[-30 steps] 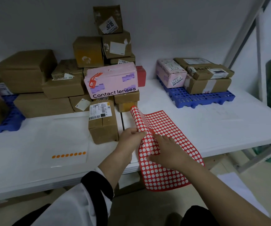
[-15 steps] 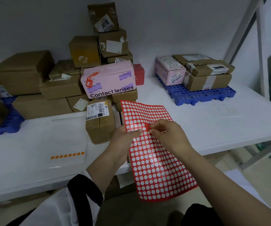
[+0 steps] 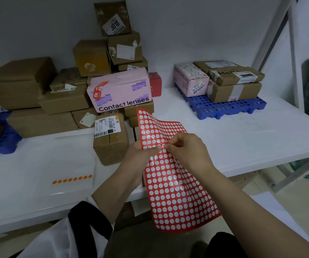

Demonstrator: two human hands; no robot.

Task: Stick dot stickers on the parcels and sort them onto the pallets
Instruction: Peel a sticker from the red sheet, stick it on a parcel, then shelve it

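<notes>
A: What is the biggest thing here?

B: The white desk (image 3: 243, 146). It runs across the whole view. At the back, in the middle, a pile of brown parcels (image 3: 64, 101) stands against the wall.

A: And the pallets?

B: There are two blue ones. The right pallet (image 3: 230, 108) carries one pink parcel and two brown ones stacked beside it. The left pallet (image 3: 4, 138) is cut by the frame edge, with boxes on it.

A: Which parcels are near the person?

B: A pink box (image 3: 120, 90) marked "Contact lenses" lies at the front of the pile. Just before it stands a small brown parcel (image 3: 110, 144) with a barcode label on top.

A: Where is the sticker sheet?

B: The red sticker sheet (image 3: 176, 192), full of white dots, is held in the air over the front edge of the desk, just right of the small brown parcel. Its top corner curls up and its lower part hangs below the edge.

A: How are the hands?

B: The left hand (image 3: 140, 151) holds the sheet at its left edge, thumb on top. The right hand (image 3: 187, 149) has curled fingers (image 3: 168, 146) that pinch narrowly at the sheet. I cannot tell whether a dot is between them.

A: Anything smaller?

B: A clear sheet with a row of orange dots (image 3: 71, 179) lies flat on the desk, to the left.
</notes>
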